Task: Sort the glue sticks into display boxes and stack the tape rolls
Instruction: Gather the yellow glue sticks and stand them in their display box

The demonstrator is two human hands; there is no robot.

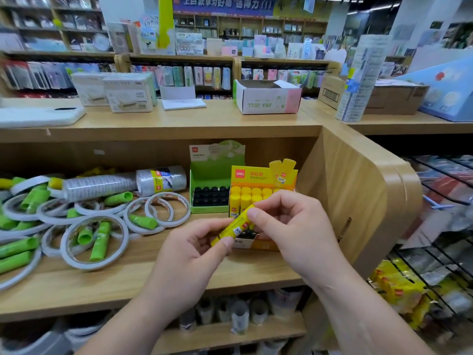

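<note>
Yellow glue stick [234,226]: held slantwise just in front of the yellow display box [256,175], off the shelf [153,278].
Left hand [189,254] grip: pinching the stick's lower end.
Right hand [289,224] grip: pinching the upper end, probably to turn the stick upright for a slot.
Yellow display box contents: upright yellow-capped sticks fill the rear rows; the hands hide the front.
Green display box [212,170]: just left of the yellow one, holding rows of dark caps.
Further left: green glue sticks [100,242] and tape rolls [97,265] lie mixed together, unsorted.
</note>
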